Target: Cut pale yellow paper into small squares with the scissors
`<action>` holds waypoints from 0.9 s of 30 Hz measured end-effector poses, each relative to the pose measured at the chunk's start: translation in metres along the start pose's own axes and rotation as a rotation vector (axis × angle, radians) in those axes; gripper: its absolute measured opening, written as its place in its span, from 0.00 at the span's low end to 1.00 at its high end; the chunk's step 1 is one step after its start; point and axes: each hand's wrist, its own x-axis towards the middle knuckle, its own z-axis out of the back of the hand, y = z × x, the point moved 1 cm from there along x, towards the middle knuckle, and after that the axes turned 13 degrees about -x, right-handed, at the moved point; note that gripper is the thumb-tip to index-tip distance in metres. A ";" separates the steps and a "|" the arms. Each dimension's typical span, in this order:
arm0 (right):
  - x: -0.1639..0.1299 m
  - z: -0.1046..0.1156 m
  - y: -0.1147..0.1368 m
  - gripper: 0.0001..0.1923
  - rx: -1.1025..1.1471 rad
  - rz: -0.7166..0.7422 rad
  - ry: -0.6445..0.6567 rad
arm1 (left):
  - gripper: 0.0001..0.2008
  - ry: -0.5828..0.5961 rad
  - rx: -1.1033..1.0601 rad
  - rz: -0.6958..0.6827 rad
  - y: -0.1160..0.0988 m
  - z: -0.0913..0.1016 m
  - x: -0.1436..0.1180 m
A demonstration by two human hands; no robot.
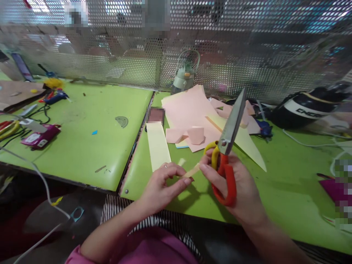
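Note:
My left hand pinches one end of a small pale yellow paper strip between thumb and fingers. The strip's other end meets the fingertips of my right hand. That hand also grips a pair of scissors with one red and one yellow handle, blades together and pointing up and away. A longer pale yellow paper strip lies flat just beyond my left hand. Near my fingers a small paper scrap rests on the table. Pink paper sheets and a yellow paper piece lie behind the scissors.
A green table has a seam left of me. Behind it stands a perforated metal screen. A green bottle stands upright by the screen; a black bottle lies at right. Cables, a glue gun and a protractor are at left.

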 end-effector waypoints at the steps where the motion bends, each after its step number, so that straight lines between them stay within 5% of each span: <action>1: 0.001 0.001 0.001 0.17 0.011 0.005 0.004 | 0.10 0.004 -0.018 0.037 0.001 0.000 0.001; 7: 0.008 0.009 -0.017 0.24 -0.021 -0.058 0.171 | 0.18 -0.013 -0.328 0.205 0.004 -0.001 0.006; 12: 0.010 0.040 -0.069 0.23 -0.424 -0.099 0.124 | 0.21 -0.114 -0.459 0.226 0.002 0.005 0.007; 15: 0.007 0.059 -0.084 0.20 -0.634 0.038 0.154 | 0.20 -0.116 -0.476 0.215 0.003 0.006 0.006; 18: 0.003 0.063 -0.068 0.17 -0.729 0.211 0.093 | 0.19 -0.070 -0.489 0.216 0.004 -0.001 0.006; 27: 0.010 0.015 -0.007 0.16 -0.115 0.077 0.270 | 0.18 -0.003 -0.423 0.253 0.002 -0.013 0.005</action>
